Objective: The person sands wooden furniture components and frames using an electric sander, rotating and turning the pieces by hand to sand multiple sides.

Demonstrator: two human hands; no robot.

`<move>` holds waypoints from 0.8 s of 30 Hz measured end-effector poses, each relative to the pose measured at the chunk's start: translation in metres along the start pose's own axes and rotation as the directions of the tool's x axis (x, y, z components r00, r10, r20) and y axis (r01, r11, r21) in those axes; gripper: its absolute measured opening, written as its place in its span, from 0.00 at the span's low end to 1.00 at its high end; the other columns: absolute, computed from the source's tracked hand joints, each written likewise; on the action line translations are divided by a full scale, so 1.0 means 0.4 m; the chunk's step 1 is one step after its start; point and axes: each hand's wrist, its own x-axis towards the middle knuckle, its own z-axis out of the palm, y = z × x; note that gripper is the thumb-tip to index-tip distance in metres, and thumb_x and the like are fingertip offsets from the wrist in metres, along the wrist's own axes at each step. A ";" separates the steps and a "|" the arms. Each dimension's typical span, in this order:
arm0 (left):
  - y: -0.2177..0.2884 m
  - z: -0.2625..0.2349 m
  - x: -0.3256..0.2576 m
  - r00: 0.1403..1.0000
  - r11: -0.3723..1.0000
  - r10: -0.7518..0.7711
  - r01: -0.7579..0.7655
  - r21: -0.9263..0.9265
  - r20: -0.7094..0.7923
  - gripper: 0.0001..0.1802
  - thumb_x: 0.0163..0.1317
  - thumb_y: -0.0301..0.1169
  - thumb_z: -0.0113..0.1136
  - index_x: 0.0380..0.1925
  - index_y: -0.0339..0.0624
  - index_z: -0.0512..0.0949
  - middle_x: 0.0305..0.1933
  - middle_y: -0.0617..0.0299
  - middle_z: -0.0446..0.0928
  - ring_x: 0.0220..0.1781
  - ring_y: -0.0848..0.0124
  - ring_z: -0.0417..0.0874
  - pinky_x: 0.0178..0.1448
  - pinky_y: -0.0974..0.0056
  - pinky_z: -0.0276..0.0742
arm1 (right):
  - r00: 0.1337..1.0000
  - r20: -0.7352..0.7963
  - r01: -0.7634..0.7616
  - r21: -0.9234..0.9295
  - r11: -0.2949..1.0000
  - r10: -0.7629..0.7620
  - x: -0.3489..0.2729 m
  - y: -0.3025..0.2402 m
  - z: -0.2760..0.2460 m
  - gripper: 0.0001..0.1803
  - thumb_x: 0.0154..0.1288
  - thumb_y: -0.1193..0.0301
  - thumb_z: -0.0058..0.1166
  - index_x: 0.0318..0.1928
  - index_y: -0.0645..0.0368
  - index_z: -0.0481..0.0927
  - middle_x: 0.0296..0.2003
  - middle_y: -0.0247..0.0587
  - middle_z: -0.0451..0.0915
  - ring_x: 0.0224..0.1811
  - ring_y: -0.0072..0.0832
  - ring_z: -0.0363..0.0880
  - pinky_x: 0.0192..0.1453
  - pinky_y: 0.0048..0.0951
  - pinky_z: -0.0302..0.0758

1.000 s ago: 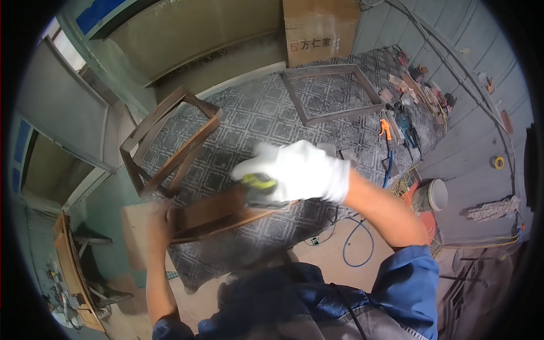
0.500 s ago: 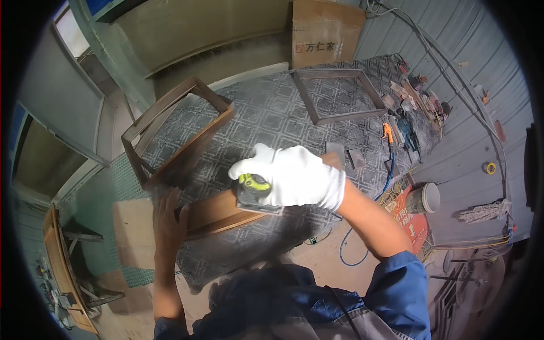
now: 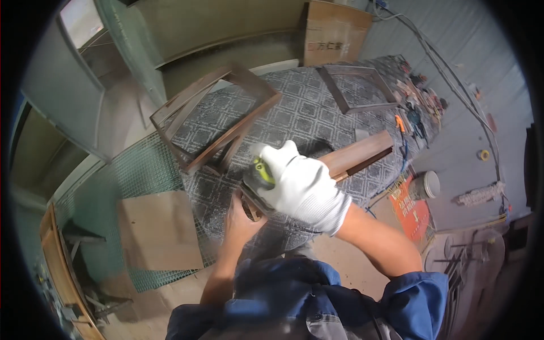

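My right hand (image 3: 303,187), in a white knit glove, is closed over a black and lime-green handheld sander (image 3: 262,177). The sander's flat pad lies at the near left end of a long reddish-brown wooden piece (image 3: 357,154), which slants up to the right across the patterned cloth. Bare and partly behind the sander, my left hand (image 3: 242,222) grips that near end of the wood. The middle of the piece is hidden under the gloved hand.
On the cloth-covered table (image 3: 294,93) lie a brown wooden frame (image 3: 232,139) at left and a darker frame (image 3: 371,107) farther back. Tools and scraps (image 3: 419,107) line its right end. A white bucket (image 3: 425,186) stands at right, a cardboard sheet (image 3: 158,232) at left.
The wooden piece has shifted right, and its right end now shows beyond my glove. My left hand has moved right to its near end. The sander now sits tilted there.
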 end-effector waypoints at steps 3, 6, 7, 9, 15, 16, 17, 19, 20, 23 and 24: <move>-0.034 0.008 -0.003 0.995 0.995 0.093 -0.093 0.025 -0.021 0.59 0.48 0.45 0.84 0.77 0.39 0.62 0.66 0.36 0.79 0.60 0.37 0.86 0.59 0.42 0.86 | 0.996 -0.051 -0.074 -0.025 0.997 0.073 0.005 -0.065 0.051 0.31 0.66 0.63 0.70 0.66 0.55 0.73 0.41 0.63 0.78 0.31 0.53 0.86 0.32 0.45 0.81; -0.114 0.031 -0.006 0.977 0.964 0.211 -0.205 0.171 -0.019 0.55 0.49 0.46 0.84 0.73 0.41 0.65 0.66 0.39 0.79 0.60 0.38 0.86 0.55 0.43 0.88 | 0.984 -0.006 -0.177 -0.031 0.984 0.177 0.013 -0.121 0.069 0.30 0.67 0.64 0.69 0.65 0.56 0.73 0.41 0.64 0.77 0.33 0.52 0.85 0.32 0.44 0.81; -0.085 0.022 -0.005 0.976 0.965 0.218 -0.215 0.150 -0.005 0.55 0.49 0.46 0.84 0.73 0.41 0.65 0.66 0.39 0.79 0.60 0.38 0.86 0.55 0.43 0.88 | 0.972 0.015 -0.232 -0.071 0.970 0.234 0.014 -0.129 0.064 0.30 0.67 0.64 0.70 0.66 0.56 0.73 0.41 0.64 0.77 0.33 0.52 0.85 0.32 0.45 0.81; -0.028 -0.002 -0.008 0.992 0.992 0.124 -0.124 -0.015 -0.007 0.49 0.49 0.43 0.83 0.69 0.42 0.68 0.62 0.41 0.80 0.58 0.39 0.86 0.53 0.42 0.87 | 0.966 -0.016 -0.257 -0.137 0.957 0.257 0.004 -0.103 0.044 0.33 0.64 0.65 0.71 0.67 0.56 0.72 0.41 0.64 0.78 0.34 0.52 0.85 0.34 0.45 0.82; 0.013 -0.034 -0.011 0.997 0.997 0.072 -0.072 0.025 0.003 0.47 0.54 0.41 0.82 0.69 0.38 0.67 0.59 0.35 0.80 0.59 0.38 0.85 0.62 0.41 0.83 | 0.868 -0.097 -0.493 -0.287 0.822 0.487 -0.043 0.076 -0.058 0.36 0.58 0.68 0.74 0.67 0.50 0.74 0.48 0.62 0.81 0.49 0.57 0.86 0.52 0.49 0.86; 0.015 -0.033 -0.013 0.997 0.997 0.072 -0.072 0.038 0.014 0.47 0.54 0.41 0.81 0.69 0.36 0.66 0.60 0.34 0.80 0.59 0.36 0.85 0.61 0.41 0.83 | 0.843 -0.111 -0.531 -0.326 0.782 0.526 -0.054 0.106 -0.091 0.36 0.58 0.68 0.74 0.67 0.50 0.75 0.49 0.61 0.82 0.52 0.57 0.85 0.54 0.48 0.86; 0.014 -0.025 -0.007 0.997 0.997 0.076 -0.076 0.026 0.013 0.47 0.54 0.41 0.81 0.69 0.36 0.66 0.60 0.34 0.80 0.59 0.36 0.85 0.61 0.41 0.83 | 0.819 -0.128 -0.563 -0.363 0.742 0.559 -0.063 0.141 -0.124 0.36 0.58 0.68 0.75 0.67 0.51 0.76 0.50 0.60 0.82 0.54 0.57 0.85 0.57 0.48 0.85; 0.023 -0.009 0.005 0.994 0.994 0.096 -0.094 0.045 -0.042 0.44 0.54 0.40 0.80 0.67 0.38 0.67 0.59 0.41 0.79 0.58 0.39 0.86 0.58 0.42 0.85 | 0.824 -0.146 -0.561 -0.352 0.749 0.548 -0.123 0.254 -0.167 0.34 0.60 0.64 0.72 0.68 0.48 0.76 0.52 0.59 0.83 0.48 0.55 0.87 0.53 0.46 0.86; 0.033 -0.014 0.017 0.997 0.997 0.070 -0.069 0.038 -0.022 0.45 0.54 0.40 0.79 0.68 0.36 0.67 0.59 0.40 0.79 0.58 0.39 0.85 0.59 0.42 0.85 | 0.849 -0.138 -0.524 -0.338 0.782 0.510 -0.120 0.272 -0.176 0.34 0.61 0.62 0.72 0.67 0.47 0.76 0.52 0.60 0.82 0.48 0.55 0.87 0.54 0.46 0.86; 0.012 -0.004 0.014 0.991 0.992 0.118 -0.115 0.051 -0.058 0.45 0.54 0.40 0.79 0.68 0.36 0.67 0.60 0.39 0.79 0.58 0.38 0.85 0.59 0.42 0.84 | 0.883 -0.084 -0.463 -0.307 0.831 0.461 -0.127 0.185 -0.152 0.33 0.62 0.59 0.72 0.66 0.46 0.77 0.49 0.59 0.83 0.46 0.54 0.88 0.52 0.46 0.87; 0.012 0.009 0.017 0.987 0.990 0.141 -0.138 0.037 -0.072 0.45 0.54 0.39 0.79 0.68 0.37 0.67 0.59 0.38 0.79 0.58 0.37 0.85 0.60 0.42 0.84 | 0.939 -0.156 -0.345 -0.368 0.864 0.308 -0.129 0.148 -0.116 0.31 0.62 0.57 0.72 0.65 0.46 0.78 0.44 0.58 0.84 0.43 0.54 0.88 0.49 0.46 0.87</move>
